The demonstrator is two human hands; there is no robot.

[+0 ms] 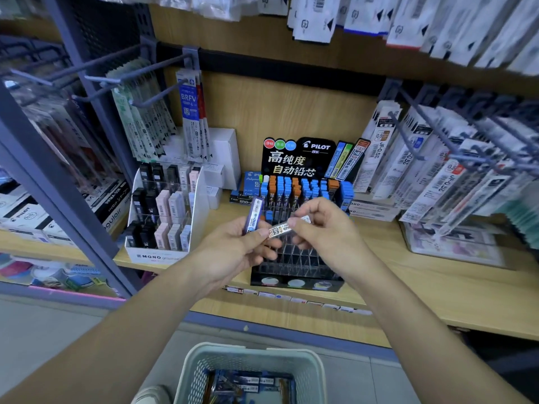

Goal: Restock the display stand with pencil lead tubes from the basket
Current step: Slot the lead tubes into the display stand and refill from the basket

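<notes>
Because the slots seem sorted by grade and colour, I have both pieces raised over the display stand (294, 279) where I can read them before committing either. My left hand (230, 249) grips a purple tube (256, 212) upright between curled fingers, label towards me, which parks it out of the way while I deal with the other. My right hand (326, 228) pinches a white-labelled tube (284, 228) by one end, thumb on top, so it lies nearly level between the two hands; its far end reaches my left thumb, though I cannot tell whether they touch. Held flat like this, the printed grade faces up, which I judge is the point. The stand sits against the front edge of the shelf (437, 293), about midway along it, just right of the MONO box (159, 256). Its back rows are packed with blue and orange capped tubes (291, 188), while the clear front rows under my hands look empty, so that is probably where these belong. To go in, the level tube would need turning upright and lowering cap-up into one narrow cell. The basket (198, 363) stands below the shelf's front edge, between my forearms, with more packs lying in its bottom, close enough to reach down for the next ones.
</notes>
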